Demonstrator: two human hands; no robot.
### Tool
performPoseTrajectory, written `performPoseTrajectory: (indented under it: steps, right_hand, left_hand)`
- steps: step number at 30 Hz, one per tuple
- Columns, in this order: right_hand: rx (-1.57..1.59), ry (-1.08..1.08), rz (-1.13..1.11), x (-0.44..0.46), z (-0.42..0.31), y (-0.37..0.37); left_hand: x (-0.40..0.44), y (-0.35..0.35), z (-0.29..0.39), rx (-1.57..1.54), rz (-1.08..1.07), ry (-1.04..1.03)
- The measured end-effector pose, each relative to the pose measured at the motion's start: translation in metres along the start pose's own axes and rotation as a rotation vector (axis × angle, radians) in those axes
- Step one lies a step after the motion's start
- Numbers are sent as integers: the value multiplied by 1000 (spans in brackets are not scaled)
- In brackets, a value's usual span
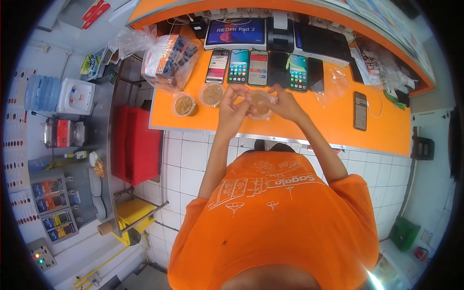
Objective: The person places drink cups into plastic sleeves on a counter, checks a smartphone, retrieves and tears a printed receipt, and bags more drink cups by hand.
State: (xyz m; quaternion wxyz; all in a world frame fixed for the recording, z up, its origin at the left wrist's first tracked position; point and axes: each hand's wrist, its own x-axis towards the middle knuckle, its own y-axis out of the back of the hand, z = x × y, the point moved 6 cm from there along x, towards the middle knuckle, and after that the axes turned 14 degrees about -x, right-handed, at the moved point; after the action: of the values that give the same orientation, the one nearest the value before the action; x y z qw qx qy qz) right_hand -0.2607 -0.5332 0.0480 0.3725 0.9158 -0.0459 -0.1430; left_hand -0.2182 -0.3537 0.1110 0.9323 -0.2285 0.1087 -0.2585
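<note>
A round clear plastic tub point(261, 109) with light brown contents is between my hands at the front edge of the orange counter. My left hand point(235, 107) has its fingers pinched together at the tub's left rim. On the other side, my right hand point(286, 103) curls its fingers over the rim. Whether a thin lid or film is between the fingertips cannot be made out. Just left of my hands stands a second round tub point(211, 94) with similar contents. A third tub point(184, 105), also with brownish contents, is further left near the counter edge.
Behind the tubs lie several phones point(238, 66) in a row, with a REDMI Pad 2 box point(235, 34) beyond. A plastic bag of boxes point(169, 60) is at the left. Clear plastic wrap point(333, 87) and a phone point(359, 111) lie right. Red cloth point(137, 145) hangs below left.
</note>
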Motion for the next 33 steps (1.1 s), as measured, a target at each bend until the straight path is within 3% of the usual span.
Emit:
performPoseTrajectory:
  steps: [4,7,10,13,16,20,23,26,29,31,32,33]
  right_hand:
    - [47,163,16,5,0,26]
    - [-43,232,37,14,16,15]
    - [-26,197,55,7,22,20]
    - [188,151,26,-2,20,10]
    - [479,312,126,-1,6,6]
    - [408,294,3,-31,-18,22]
    - [315,217,-14,-31,-14,36]
    - [136,237,86,-40,-14,72]
    - [-31,268,143,-62,-40,113]
    - [-49,240,201,-79,-71,136]
    - [-16,203,249,-88,-89,145]
    - [19,158,293,-94,-97,148]
  left_hand:
    - [14,-1,-6,295,-12,17]
    - [36,-7,-26,952,-74,-263]
    - [46,-10,-46,1357,53,77]
    - [84,43,-129,1224,-105,259]
    - [72,2,-97,1411,-22,360]
    - [66,-9,-87,1408,-33,509]
    - [53,-25,-78,1418,72,409]
    - [57,-4,-73,1197,37,8]
    - [34,-42,2,856,-144,-299]
    - [5,-77,70,710,-143,-184]
    - [-1,-85,86,639,-148,-123]
    - [18,-75,70,704,-112,-196]
